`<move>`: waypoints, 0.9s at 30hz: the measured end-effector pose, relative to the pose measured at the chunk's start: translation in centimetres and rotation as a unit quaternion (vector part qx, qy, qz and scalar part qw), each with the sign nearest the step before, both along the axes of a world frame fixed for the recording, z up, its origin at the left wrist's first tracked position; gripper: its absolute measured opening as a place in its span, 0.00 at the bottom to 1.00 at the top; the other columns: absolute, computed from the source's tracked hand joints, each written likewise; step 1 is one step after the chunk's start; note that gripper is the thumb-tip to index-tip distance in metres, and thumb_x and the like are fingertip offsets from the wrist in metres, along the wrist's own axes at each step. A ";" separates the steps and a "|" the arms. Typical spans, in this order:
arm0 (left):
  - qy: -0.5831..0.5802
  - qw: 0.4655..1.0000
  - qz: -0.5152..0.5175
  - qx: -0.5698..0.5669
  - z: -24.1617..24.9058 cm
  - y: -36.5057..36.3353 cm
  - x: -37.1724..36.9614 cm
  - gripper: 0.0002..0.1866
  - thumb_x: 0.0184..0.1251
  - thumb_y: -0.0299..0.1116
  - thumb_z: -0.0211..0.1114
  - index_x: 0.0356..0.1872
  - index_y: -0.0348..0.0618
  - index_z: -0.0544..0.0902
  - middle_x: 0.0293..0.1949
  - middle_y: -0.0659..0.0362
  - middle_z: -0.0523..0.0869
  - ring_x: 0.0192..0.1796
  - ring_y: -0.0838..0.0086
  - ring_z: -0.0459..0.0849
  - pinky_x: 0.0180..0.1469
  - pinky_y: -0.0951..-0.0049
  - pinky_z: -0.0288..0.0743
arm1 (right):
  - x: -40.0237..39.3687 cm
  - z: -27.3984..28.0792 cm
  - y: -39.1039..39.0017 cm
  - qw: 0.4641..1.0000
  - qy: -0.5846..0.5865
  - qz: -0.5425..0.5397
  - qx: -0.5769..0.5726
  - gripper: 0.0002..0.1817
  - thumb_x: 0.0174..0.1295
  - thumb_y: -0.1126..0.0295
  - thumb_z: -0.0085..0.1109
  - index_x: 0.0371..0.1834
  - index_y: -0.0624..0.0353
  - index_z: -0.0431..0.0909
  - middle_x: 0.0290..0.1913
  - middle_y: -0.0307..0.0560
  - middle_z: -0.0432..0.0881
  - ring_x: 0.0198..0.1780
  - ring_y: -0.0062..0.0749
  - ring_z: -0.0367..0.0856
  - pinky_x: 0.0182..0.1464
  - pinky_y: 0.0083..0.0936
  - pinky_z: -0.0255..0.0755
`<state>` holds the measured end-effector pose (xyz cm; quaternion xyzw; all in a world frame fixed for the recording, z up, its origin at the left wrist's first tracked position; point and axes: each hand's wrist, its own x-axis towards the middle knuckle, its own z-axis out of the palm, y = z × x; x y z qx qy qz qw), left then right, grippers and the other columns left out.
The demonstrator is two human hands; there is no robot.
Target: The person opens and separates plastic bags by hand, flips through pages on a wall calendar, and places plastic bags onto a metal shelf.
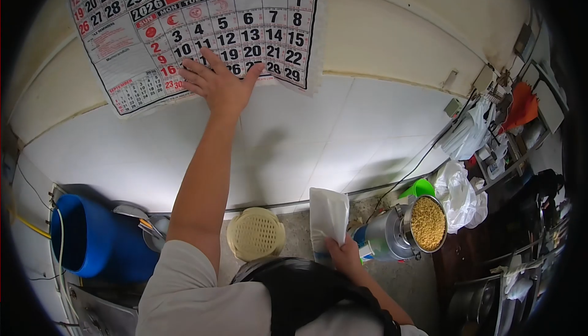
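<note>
A large paper calendar (251,30) showing August 2026 hangs on the wall at the top. My left hand (223,85) lies spread against its lower part, fingers apart, covering some of the dates. Lower down, my right hand (344,253) is closed on the bottom of a white plastic bag (329,210), held upright in front of the wall. Right of that hand stands a metal machine (389,235) whose round hopper holds yellowish grains (427,224). A cream perforated basket (256,235) is between my two arms, near the floor.
On the left are a blue barrel (110,238), a yellow hose and metal bowls. A green container (418,189) and white plastic bags (456,195) are beside the machine. Cluttered shelves with hanging bags and a red-orange cloth (522,108) line the right side.
</note>
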<state>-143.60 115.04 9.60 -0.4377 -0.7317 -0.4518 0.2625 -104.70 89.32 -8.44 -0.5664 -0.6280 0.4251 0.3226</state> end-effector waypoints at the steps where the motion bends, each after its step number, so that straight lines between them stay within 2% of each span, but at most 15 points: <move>1: 0.001 1.000 0.001 0.002 0.0 -0.2 0.1 0.77 0.57 0.81 0.67 0.85 0.29 0.37 0.79 0.13 0.33 0.81 0.15 0.26 0.75 0.17 0.20 | 0.0 -0.2 0.1 1.000 0.001 0.001 0.002 0.20 0.74 0.63 0.63 0.64 0.61 0.82 0.49 0.58 0.90 0.51 0.43 0.90 0.55 0.37 0.80; 3: 0.017 0.999 -0.022 0.047 -0.1 -0.2 0.6 0.68 0.63 0.74 0.69 0.87 0.36 0.44 0.81 0.17 0.33 0.81 0.15 0.28 0.76 0.17 0.26 | 0.0 -1.3 0.4 1.000 -0.001 0.013 0.005 0.20 0.74 0.63 0.63 0.64 0.61 0.82 0.49 0.60 0.90 0.52 0.46 0.90 0.55 0.39 0.80; 4: 0.018 0.998 -0.021 0.049 0.0 0.2 1.0 0.68 0.63 0.74 0.69 0.87 0.36 0.44 0.81 0.17 0.33 0.81 0.15 0.28 0.76 0.17 0.26 | 0.0 -1.6 0.6 1.000 0.000 0.013 0.008 0.20 0.74 0.63 0.63 0.64 0.61 0.82 0.49 0.60 0.90 0.52 0.46 0.90 0.55 0.39 0.80; 6: 0.205 0.979 -0.007 0.004 0.3 1.0 2.1 0.51 0.68 0.64 0.71 0.86 0.56 0.60 0.85 0.28 0.36 0.82 0.16 0.30 0.76 0.15 0.34 | -0.2 -1.8 0.9 0.999 0.017 0.017 0.036 0.20 0.74 0.62 0.63 0.64 0.61 0.82 0.49 0.61 0.90 0.53 0.48 0.90 0.56 0.39 0.80; 7: 0.203 0.979 -0.007 0.004 0.4 1.4 2.6 0.51 0.68 0.64 0.71 0.86 0.56 0.60 0.85 0.28 0.36 0.82 0.16 0.30 0.76 0.15 0.34 | -0.4 -1.6 1.0 0.999 0.015 0.017 0.036 0.20 0.74 0.62 0.63 0.64 0.61 0.82 0.49 0.61 0.90 0.53 0.48 0.90 0.56 0.39 0.80; 9: 0.313 0.944 -0.106 0.001 0.8 1.8 3.1 0.38 0.69 0.59 0.72 0.80 0.74 0.72 0.88 0.39 0.40 0.83 0.19 0.32 0.74 0.12 0.39 | -0.7 -0.8 0.7 1.000 -0.023 0.017 0.011 0.20 0.74 0.62 0.63 0.64 0.60 0.82 0.49 0.61 0.90 0.53 0.47 0.90 0.56 0.39 0.80; 12: 0.286 0.941 -0.183 0.002 0.9 1.3 3.0 0.38 0.65 0.64 0.72 0.78 0.80 0.74 0.89 0.43 0.42 0.84 0.21 0.32 0.73 0.10 0.39 | -1.2 -0.3 0.5 1.000 -0.018 0.003 -0.002 0.20 0.74 0.62 0.63 0.64 0.60 0.82 0.49 0.60 0.90 0.52 0.47 0.91 0.55 0.39 0.80; 13: 0.287 0.940 -0.185 0.002 0.9 1.2 3.1 0.38 0.65 0.64 0.72 0.78 0.80 0.74 0.89 0.43 0.42 0.84 0.21 0.32 0.73 0.10 0.39 | -1.2 -0.5 0.5 1.000 -0.017 0.001 -0.003 0.20 0.74 0.62 0.63 0.64 0.60 0.82 0.49 0.60 0.90 0.52 0.47 0.91 0.55 0.39 0.80; 15: 0.290 0.938 -0.191 -0.020 0.9 1.0 3.0 0.42 0.61 0.70 0.72 0.79 0.80 0.73 0.89 0.42 0.42 0.85 0.24 0.33 0.72 0.10 0.40 | -1.2 -0.7 0.4 0.999 0.007 -0.029 0.020 0.18 0.73 0.63 0.66 0.59 0.64 0.83 0.44 0.48 0.91 0.45 0.28 0.86 0.49 0.32 0.79; 19: 0.305 0.935 -0.184 0.008 0.2 1.9 2.7 0.45 0.59 0.73 0.70 0.79 0.79 0.72 0.89 0.44 0.43 0.86 0.28 0.34 0.73 0.12 0.39 | -1.1 0.0 0.3 0.999 -0.005 -0.040 -0.001 0.18 0.72 0.62 0.66 0.58 0.64 0.84 0.42 0.49 0.90 0.44 0.29 0.87 0.48 0.33 0.79; 21: 0.327 0.927 -0.181 0.030 -0.1 2.2 2.6 0.46 0.61 0.73 0.69 0.80 0.73 0.72 0.89 0.48 0.47 0.88 0.37 0.39 0.75 0.16 0.41 | -0.9 0.3 0.5 0.998 -0.043 -0.028 -0.048 0.19 0.73 0.63 0.64 0.62 0.61 0.83 0.49 0.58 0.91 0.52 0.44 0.91 0.54 0.37 0.80; 22: 0.328 0.927 -0.182 0.029 -0.3 2.4 2.5 0.46 0.61 0.73 0.69 0.80 0.73 0.72 0.89 0.48 0.47 0.88 0.37 0.39 0.75 0.16 0.41 | -0.9 0.4 0.5 0.997 -0.043 -0.029 -0.049 0.19 0.73 0.63 0.64 0.62 0.61 0.83 0.49 0.58 0.91 0.52 0.44 0.91 0.54 0.37 0.80; 24: 0.372 0.913 -0.150 0.075 -0.5 2.7 2.4 0.43 0.65 0.71 0.67 0.78 0.65 0.75 0.87 0.54 0.59 0.87 0.43 0.49 0.77 0.22 0.45 | -1.0 0.4 0.5 0.998 -0.042 -0.032 -0.042 0.19 0.73 0.63 0.64 0.62 0.61 0.83 0.49 0.59 0.91 0.51 0.44 0.91 0.54 0.38 0.80; 25: 0.372 0.913 -0.151 0.073 -0.6 2.7 2.2 0.43 0.65 0.71 0.67 0.78 0.65 0.75 0.87 0.54 0.59 0.87 0.43 0.49 0.77 0.22 0.45 | -0.9 0.2 0.5 0.998 -0.041 -0.032 -0.043 0.19 0.73 0.63 0.64 0.62 0.61 0.83 0.49 0.59 0.91 0.51 0.44 0.91 0.54 0.38 0.80; 27: 0.400 0.900 -0.145 0.091 -0.7 2.5 2.1 0.38 0.67 0.66 0.68 0.74 0.60 0.79 0.81 0.59 0.71 0.81 0.50 0.64 0.76 0.26 0.51 | -0.8 -0.3 0.5 0.999 -0.022 -0.037 -0.006 0.19 0.72 0.60 0.66 0.57 0.63 0.85 0.43 0.52 0.92 0.46 0.34 0.90 0.49 0.35 0.80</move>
